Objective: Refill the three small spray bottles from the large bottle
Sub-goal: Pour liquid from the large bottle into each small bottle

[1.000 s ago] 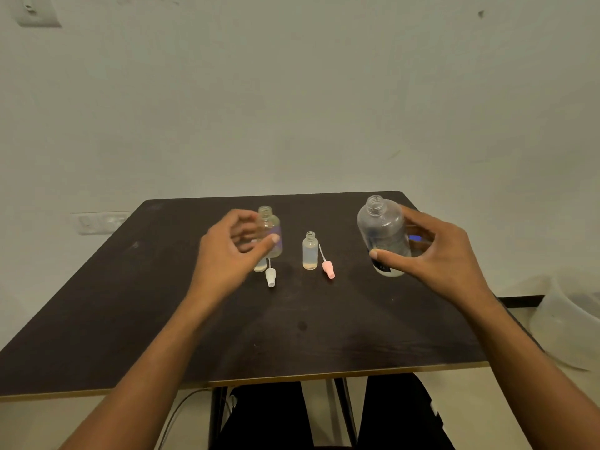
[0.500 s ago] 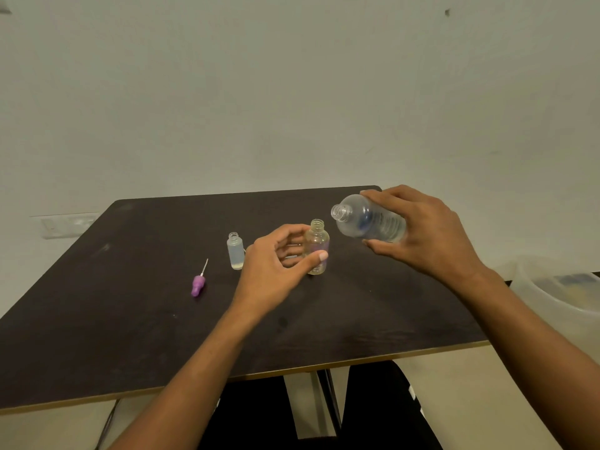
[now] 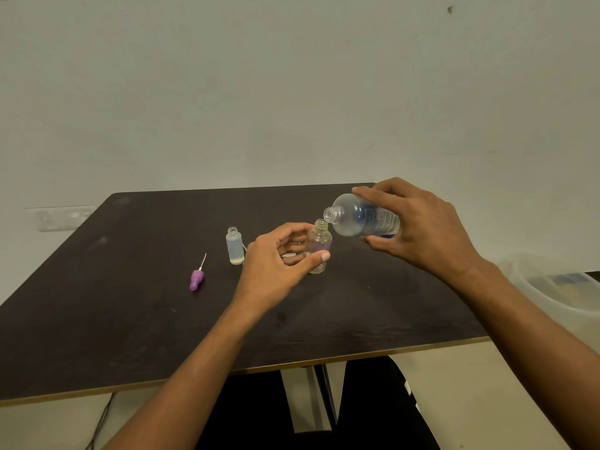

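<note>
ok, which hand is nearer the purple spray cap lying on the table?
Left. The left hand is to the right of the purple spray cap, holding a small bottle. The right hand is farther right, holding the large bottle tilted.

Dark table (image 3: 130,319): frosted bottle (image 3: 235,245), clear bottle (image 3: 319,245), purple cap (image 3: 196,280).

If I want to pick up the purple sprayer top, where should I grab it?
Pinch the purple sprayer top by its fat purple body, from above, across its sides. It lies flat on the table, and its thin tube looks too flimsy to hold.
</note>
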A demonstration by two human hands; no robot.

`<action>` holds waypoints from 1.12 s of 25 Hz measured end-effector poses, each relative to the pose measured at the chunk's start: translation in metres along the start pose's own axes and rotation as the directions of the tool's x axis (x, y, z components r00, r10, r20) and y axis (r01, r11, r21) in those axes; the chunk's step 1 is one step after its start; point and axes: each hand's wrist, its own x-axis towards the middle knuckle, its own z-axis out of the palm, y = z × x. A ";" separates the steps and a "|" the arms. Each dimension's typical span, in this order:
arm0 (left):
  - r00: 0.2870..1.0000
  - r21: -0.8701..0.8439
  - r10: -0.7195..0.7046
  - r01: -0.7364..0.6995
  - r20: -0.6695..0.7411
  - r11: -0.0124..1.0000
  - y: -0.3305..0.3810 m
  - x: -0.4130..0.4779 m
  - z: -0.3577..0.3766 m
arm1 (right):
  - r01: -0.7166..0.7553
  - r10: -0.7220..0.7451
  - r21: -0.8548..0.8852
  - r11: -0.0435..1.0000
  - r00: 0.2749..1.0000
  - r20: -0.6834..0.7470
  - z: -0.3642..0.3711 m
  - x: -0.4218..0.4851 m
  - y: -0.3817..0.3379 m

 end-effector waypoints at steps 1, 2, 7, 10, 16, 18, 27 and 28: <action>1.000 -0.003 -0.001 0.001 0.001 1.000 0.000 0.000 0.000 | 0.003 -0.003 -0.009 1.000 1.000 0.002 0.000 0.000 0.000; 1.000 -0.005 -0.003 0.003 0.001 1.000 -0.001 0.000 0.000 | 0.005 -0.005 -0.019 1.000 1.000 0.002 0.000 0.000 -0.001; 1.000 -0.017 -0.017 0.017 -0.010 1.000 -0.003 0.000 0.001 | 0.030 -0.031 -0.064 0.998 0.999 -0.009 -0.001 0.002 0.000; 0.999 -0.028 -0.030 0.029 -0.016 0.999 -0.003 0.000 0.002 | 0.046 -0.048 -0.088 0.995 0.999 -0.019 -0.001 0.004 0.001; 0.999 -0.033 -0.049 0.049 -0.009 0.998 -0.007 0.001 0.002 | 0.074 -0.076 -0.127 0.989 0.997 -0.017 0.002 0.006 0.004; 0.999 -0.024 -0.052 0.052 -0.012 0.998 -0.008 0.001 0.001 | 0.082 -0.085 -0.132 0.988 0.996 -0.017 0.002 0.007 0.005; 0.998 -0.012 -0.066 0.065 -0.020 0.998 -0.010 0.000 0.002 | 0.117 -0.121 -0.153 0.981 0.992 -0.019 0.001 0.009 0.007; 0.998 -0.008 -0.067 0.067 -0.022 0.998 -0.010 0.000 0.003 | 0.118 -0.122 -0.154 0.981 0.992 -0.017 0.001 0.009 0.007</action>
